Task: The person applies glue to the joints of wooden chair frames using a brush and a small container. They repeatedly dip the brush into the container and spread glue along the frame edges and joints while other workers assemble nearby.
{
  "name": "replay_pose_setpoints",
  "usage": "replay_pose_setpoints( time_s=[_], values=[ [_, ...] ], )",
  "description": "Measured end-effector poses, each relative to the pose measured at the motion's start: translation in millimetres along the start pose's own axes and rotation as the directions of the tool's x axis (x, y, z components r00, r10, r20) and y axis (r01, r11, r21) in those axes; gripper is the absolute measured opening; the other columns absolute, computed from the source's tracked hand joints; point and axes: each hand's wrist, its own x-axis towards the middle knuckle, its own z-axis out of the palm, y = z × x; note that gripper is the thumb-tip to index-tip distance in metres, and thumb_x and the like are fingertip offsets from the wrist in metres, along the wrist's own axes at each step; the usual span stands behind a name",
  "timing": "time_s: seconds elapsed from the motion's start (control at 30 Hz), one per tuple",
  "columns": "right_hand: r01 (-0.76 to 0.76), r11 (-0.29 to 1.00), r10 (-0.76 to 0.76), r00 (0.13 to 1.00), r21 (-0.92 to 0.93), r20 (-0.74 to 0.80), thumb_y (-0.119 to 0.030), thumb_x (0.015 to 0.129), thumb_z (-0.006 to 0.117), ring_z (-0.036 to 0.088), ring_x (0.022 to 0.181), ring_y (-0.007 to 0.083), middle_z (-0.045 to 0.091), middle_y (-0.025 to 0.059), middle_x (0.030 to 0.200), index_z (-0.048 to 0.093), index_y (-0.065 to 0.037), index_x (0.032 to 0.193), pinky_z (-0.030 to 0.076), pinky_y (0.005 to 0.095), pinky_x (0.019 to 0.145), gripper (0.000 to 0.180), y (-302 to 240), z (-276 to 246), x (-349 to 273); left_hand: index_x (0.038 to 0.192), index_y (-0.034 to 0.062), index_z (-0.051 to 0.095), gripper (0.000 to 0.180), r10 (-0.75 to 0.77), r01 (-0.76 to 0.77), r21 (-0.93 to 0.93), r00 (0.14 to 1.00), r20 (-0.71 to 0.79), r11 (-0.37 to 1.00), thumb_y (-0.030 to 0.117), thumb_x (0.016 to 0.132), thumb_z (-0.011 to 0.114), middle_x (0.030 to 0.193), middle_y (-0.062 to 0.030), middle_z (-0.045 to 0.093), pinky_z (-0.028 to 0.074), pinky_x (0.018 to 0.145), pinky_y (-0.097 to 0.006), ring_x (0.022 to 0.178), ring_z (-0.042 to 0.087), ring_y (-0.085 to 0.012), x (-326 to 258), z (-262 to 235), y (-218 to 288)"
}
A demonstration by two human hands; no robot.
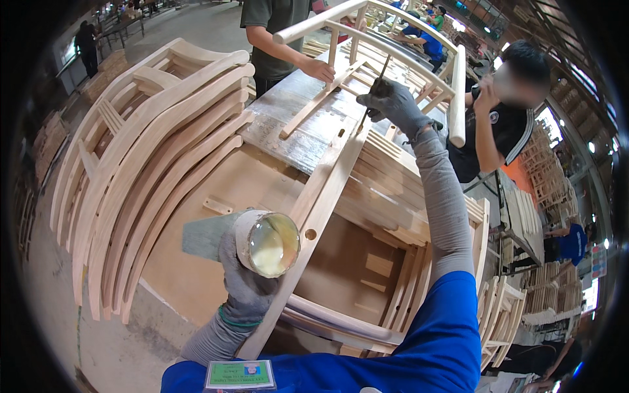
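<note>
My left hand [247,285], in a grey glove, is wrapped round a cup [244,239] of milky, yellowish liquid that looks like glue. The cup is tilted so its mouth shows. My gloved right hand [396,108] reaches far forward, closed on a thin stick [386,68]. The stick's lower end comes down at the far end of a long pale wooden rail [324,203], close to a slot. Whether its tip is a brush is too small to tell. The rail runs from near my body to the metal-topped table [288,124], with a round hole partway along.
Curved wooden frames [164,124] stand stacked at left. A brown board [190,249] lies below the cup. Across the table, a co-worker's hand [318,69] is by a wooden frame [406,49]; another person [498,111] stands at right. More wooden parts [400,288] lie below my right arm.
</note>
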Motion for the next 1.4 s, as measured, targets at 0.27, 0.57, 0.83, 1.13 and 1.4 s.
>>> replay_pose_setpoints(
  time_s=[0.27,0.57,0.83,1.13,1.4],
  values=[
    [0.074,0.954,-0.027,0.986,0.291,-0.162,-0.008,0.078,0.063,0.065,0.070,0.0183,0.064,0.0138,0.081,0.059,0.009,0.096,0.055,0.0258,0.063,0.025,26.6,-29.5,-13.7,0.131,0.0047,0.036,0.049,0.063,-0.061,0.122,0.998,-0.019,0.991,0.039,0.096,0.032,0.128,-0.0097,0.045,0.038,0.100,-0.037,0.119,0.045,-0.0221,0.6,-6.3,-4.5],
    [0.226,0.741,-0.148,0.973,0.632,-0.174,-0.001,0.078,0.067,0.065,0.077,0.0200,0.064,0.0158,0.087,0.057,0.006,0.088,0.055,0.0291,0.070,0.015,-114.6,48.4,-211.4,0.133,0.0041,0.034,0.056,0.104,-0.104,-0.172,0.995,-0.008,0.980,0.040,0.092,0.046,0.129,-0.0113,0.046,0.039,0.101,-0.040,0.120,0.046,-0.0249,-15.4,8.7,27.7],
    [0.496,0.769,-0.391,0.864,0.402,-0.317,0.007,0.075,0.067,0.064,0.084,0.0220,0.063,0.0183,0.093,0.053,0.002,0.091,0.056,0.0328,0.070,0.022,-133.6,125.2,-302.3,0.136,-0.0004,0.021,0.081,0.614,-0.637,0.770,0.624,0.484,0.040,0.025,0.076,0.068,0.130,-0.0175,0.037,0.036,0.100,-0.041,0.119,0.042,-0.0296,-46.0,-0.6,34.7],
    [0.626,0.643,-0.432,0.772,0.440,-0.467,0.004,0.084,0.055,0.063,0.093,0.0333,0.061,0.0239,0.095,0.049,-0.006,0.097,0.055,0.0432,0.078,0.017,-142.3,152.0,-342.2,0.138,-0.0031,0.010,0.100,0.628,-0.555,0.812,0.571,0.529,-0.179,0.021,0.068,0.078,0.132,-0.0218,0.030,0.033,0.100,-0.043,0.120,0.039,-0.0326,-65.8,-11.0,45.9],
    [0.569,0.645,-0.377,0.818,0.510,-0.434,0.005,0.078,0.065,0.063,0.094,0.0318,0.061,0.0236,0.100,0.054,-0.004,0.097,0.054,0.0399,0.078,0.024,-144.9,153.3,-361.1,0.136,-0.0024,0.018,0.086,0.577,-0.641,0.768,0.620,0.531,-0.018,0.033,0.076,0.069,0.131,-0.0212,0.035,0.033,0.101,-0.045,0.120,0.041,-0.0335,-66.7,-11.5,35.0]
  ],
)
